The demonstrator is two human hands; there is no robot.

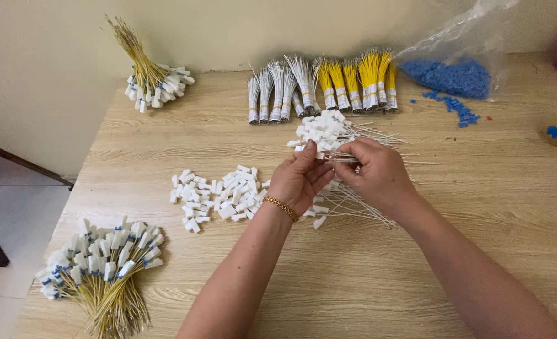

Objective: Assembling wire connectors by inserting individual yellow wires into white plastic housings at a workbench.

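Pale wood-grain desk (454,207) set against a cream wall; floor visible at left. Left hand (298,181) and right hand (374,172) met near the desk's middle, fingers of both closed in a pinch on a small white cap (319,155) and a thin white wire (379,135), just in front of a loose fan of capped white wires (328,129). Loose white caps (219,194) lay just left of the left hand. Bundled white and yellow wires (325,88) stood in a row at the back; a bag of blue pieces (451,75) lay at back right; finished yellow bundles rested at front left (99,270) and back left (153,78). Judgement: the step went best with the wire held close to its tip so it stayed stiff, the cap pinched by its sides, opening aligned, pushed straight without bending.
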